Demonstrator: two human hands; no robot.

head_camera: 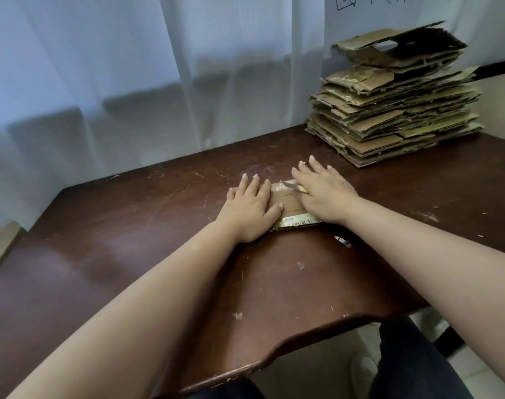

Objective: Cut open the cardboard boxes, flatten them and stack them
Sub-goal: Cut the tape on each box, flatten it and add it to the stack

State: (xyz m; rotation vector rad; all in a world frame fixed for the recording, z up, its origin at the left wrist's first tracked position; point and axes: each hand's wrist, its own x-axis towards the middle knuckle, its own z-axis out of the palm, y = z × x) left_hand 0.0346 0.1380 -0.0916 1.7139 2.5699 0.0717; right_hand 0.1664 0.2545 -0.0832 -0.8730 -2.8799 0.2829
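- Both hands press one small cardboard box [287,207] flat on the desk [130,240]
- Left hand [250,210] lies spread, grasping nothing
- Right hand [323,194] lies flat too, a blade [289,185] pinned under it
- A tall stack [395,110] of flattened boxes at the desk's far right shows most work done
- Left to do: add this piece to the stack

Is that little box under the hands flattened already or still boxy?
Flattened: the small box lies thin against the table, left hand and right hand pressing it.
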